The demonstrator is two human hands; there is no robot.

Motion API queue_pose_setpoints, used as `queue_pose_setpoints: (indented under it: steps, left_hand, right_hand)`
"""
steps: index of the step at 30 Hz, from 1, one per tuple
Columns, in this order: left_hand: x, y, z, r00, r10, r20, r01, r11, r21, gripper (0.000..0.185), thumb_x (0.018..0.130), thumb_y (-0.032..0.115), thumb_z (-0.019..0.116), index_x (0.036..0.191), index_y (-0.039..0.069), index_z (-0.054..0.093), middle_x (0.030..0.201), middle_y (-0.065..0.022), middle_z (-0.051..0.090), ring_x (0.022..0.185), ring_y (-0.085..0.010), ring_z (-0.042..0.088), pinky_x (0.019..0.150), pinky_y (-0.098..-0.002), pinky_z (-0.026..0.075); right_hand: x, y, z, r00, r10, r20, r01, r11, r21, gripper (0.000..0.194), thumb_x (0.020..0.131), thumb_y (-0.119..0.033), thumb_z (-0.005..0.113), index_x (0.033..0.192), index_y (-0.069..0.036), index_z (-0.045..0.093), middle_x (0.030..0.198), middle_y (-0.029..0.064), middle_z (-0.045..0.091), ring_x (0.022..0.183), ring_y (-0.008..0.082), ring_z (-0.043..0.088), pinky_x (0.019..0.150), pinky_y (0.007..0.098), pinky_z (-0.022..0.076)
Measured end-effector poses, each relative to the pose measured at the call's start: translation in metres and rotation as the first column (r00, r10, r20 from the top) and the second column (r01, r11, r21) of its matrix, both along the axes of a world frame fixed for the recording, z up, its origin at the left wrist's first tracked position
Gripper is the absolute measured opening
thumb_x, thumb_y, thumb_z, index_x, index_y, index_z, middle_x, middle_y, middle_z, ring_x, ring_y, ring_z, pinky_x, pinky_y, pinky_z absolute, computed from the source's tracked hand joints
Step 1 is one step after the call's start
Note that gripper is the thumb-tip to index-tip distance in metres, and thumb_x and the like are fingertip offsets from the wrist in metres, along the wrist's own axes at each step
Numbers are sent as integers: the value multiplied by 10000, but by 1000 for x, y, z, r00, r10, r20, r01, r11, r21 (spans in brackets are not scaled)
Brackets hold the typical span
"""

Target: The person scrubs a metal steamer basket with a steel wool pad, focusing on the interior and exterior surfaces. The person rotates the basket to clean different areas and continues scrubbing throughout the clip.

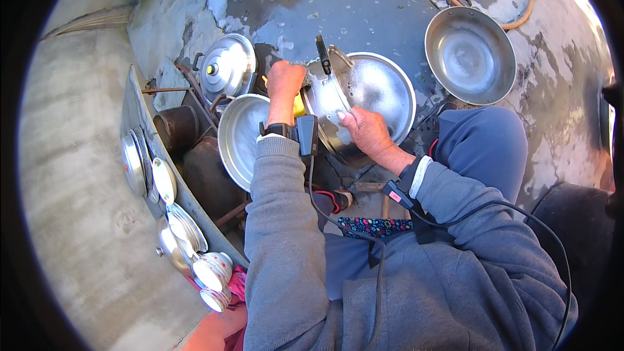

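My right hand [369, 132] grips the rim of a wet metal pan [331, 95] with a black handle, thumb on its soapy surface. This pan is tilted over a large metal basin [385, 92]. At the pan's left side my left hand [285, 80] is closed around a grey scouring pad [299, 74], which shows only in part. Just below that hand is a yellow thing [298, 106], mostly hidden. A shallow metal pot [241, 136] lies left of my left wrist. Behind it stands a lidded metal pot [229, 66] with a yellow-tipped knob.
A two-handled metal pan [470, 56] lies at the right near a hose [529, 9]. On the left, a ledge [180, 175] holds lids, plates [187, 229] and patterned cups [213, 270]. Dark pots [176, 126] stand beneath it. Cables run from both my wrists.
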State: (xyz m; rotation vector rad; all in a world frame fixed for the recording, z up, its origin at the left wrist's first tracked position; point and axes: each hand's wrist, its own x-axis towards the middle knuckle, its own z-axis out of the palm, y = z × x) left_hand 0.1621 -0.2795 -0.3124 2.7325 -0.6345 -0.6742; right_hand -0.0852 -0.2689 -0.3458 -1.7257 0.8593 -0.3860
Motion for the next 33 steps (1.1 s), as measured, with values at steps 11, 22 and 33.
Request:
queue_pose_setpoints:
  steps: [11, 22, 33]
  left_hand:
    - [-66, 73, 11, 987, -26, 161, 62, 974, -218, 329, 777, 249, 616, 925, -40, 670, 916, -312, 693, 925, -504, 657, 852, -538, 514]
    - [-64, 77, 14, 998, 15, 57, -1, 972, -234, 328, 745, 223, 662, 951, -28, 702, 848, -223, 719, 821, -355, 698, 792, -428, 536]
    - [10, 11, -24, 998, 38, -45, -42, 995, -88, 392, 758, 266, 619, 1002, -21, 731, 1057, -292, 705, 1049, -464, 659, 913, -471, 518]
  right_hand:
    - [-1, 5, -5, 999, -16, 44, 16, 1000, 6, 361, 1017, -351, 600, 902, -14, 660, 736, 216, 644, 674, 373, 650, 631, 417, 510]
    - [-2, 3, -4, 999, 18, 31, -19, 1000, 20, 348, 1023, -345, 591, 935, -18, 674, 772, 224, 661, 713, 377, 678, 653, 420, 525]
    - [-2, 0, -4, 999, -13, 30, 11, 999, 45, 356, 1013, -376, 582, 901, -51, 676, 752, 211, 672, 715, 416, 672, 645, 465, 534]
